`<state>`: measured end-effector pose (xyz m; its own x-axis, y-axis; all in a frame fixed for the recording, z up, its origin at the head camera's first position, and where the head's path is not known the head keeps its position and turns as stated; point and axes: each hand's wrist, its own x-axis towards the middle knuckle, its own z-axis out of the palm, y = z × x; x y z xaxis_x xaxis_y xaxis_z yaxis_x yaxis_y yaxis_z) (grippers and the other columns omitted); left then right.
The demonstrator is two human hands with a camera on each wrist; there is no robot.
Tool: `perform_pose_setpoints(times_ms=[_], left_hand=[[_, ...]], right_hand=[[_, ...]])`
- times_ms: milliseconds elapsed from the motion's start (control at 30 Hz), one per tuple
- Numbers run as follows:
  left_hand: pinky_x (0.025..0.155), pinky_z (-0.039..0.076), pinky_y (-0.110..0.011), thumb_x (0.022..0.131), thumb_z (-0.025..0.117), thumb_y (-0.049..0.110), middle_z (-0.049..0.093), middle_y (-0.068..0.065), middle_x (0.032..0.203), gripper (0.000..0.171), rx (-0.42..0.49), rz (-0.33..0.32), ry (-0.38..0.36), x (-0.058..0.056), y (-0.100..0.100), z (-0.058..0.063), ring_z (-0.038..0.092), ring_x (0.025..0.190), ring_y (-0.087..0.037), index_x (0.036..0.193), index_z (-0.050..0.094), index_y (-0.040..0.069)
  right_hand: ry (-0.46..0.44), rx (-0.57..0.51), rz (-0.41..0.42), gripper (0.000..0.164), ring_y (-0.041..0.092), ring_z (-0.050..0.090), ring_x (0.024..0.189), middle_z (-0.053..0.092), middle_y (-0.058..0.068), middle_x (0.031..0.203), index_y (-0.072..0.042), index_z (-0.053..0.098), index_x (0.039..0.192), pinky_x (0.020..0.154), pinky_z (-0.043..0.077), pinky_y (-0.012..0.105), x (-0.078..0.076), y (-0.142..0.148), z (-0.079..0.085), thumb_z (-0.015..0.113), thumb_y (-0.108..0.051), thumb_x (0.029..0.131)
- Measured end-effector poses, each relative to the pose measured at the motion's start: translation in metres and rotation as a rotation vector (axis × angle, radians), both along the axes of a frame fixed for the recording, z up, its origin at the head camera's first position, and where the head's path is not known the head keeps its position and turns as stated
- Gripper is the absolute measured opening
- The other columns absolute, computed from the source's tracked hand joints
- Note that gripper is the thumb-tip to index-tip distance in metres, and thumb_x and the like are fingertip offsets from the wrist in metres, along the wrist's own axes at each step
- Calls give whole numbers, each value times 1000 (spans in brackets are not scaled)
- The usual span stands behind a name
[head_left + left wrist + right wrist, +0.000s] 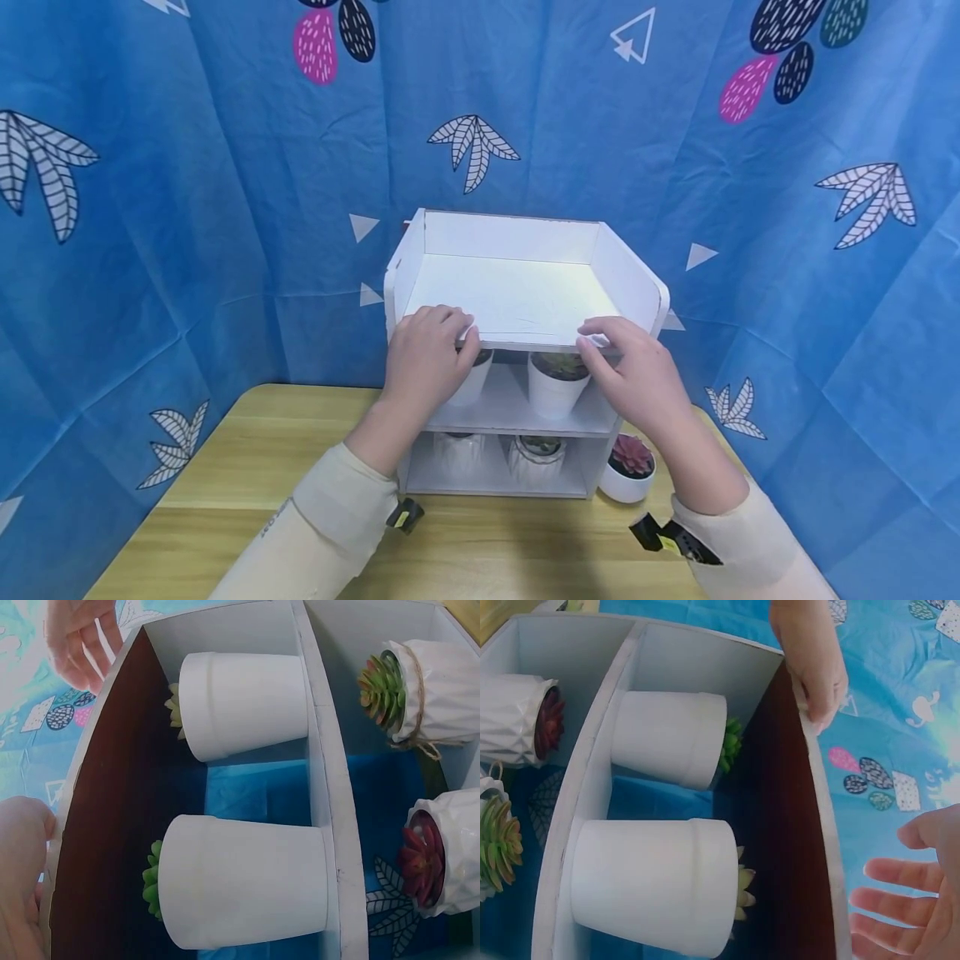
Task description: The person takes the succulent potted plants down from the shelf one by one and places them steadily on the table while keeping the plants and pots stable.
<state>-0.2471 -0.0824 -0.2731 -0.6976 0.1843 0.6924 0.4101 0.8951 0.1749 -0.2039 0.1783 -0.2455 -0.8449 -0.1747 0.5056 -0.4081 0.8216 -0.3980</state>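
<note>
Left hand: fingers pinch the shelf's front edge at 8 o'clock. Right hand: fingers parted, empty, at 4 o'clock. Should handle level, sparing the pots.

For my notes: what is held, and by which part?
The white top board, by its front edge, in the left hand; the right hand holds nothing.

Head view, and the left hand covers part of the upper left pot! The middle shelf masks the top of the lower left pot; sleeve lettering too tiny to read! Right wrist view: the edge slices off the right hand!
</note>
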Motion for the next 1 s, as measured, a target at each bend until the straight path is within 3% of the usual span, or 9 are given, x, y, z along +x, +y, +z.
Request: perform_pose_setpoints(times_ms=[267, 567, 1000], left_hand=[[90, 52, -43, 99, 54, 32, 74, -4, 112, 31, -4, 1, -5, 0, 0, 0, 66, 104, -24, 112, 76, 15], [90, 52, -44, 98, 54, 32, 74, -5, 112, 31, -4, 2, 6, 0, 1, -2, 66, 104, -24, 112, 76, 15], [91, 52, -44, 98, 55, 32, 73, -5, 113, 31, 1, 3, 14, 0, 1, -3, 66, 105, -24, 112, 76, 14]], right_hand=[[11, -7, -1, 37, 37, 55, 127, 63, 15, 132, -9, 65, 126, 97, 47, 62, 14, 3, 2, 54, -36, 103], [-24, -43, 4, 36, 34, 60, 120, 67, 12, 125, -10, 68, 122, 92, 52, 59, 29, 5, -2, 57, -37, 102], [-101, -51, -22, 38, 37, 64, 113, 68, 13, 121, -9, 67, 122, 89, 54, 57, 32, 11, -14, 56, -39, 102]])
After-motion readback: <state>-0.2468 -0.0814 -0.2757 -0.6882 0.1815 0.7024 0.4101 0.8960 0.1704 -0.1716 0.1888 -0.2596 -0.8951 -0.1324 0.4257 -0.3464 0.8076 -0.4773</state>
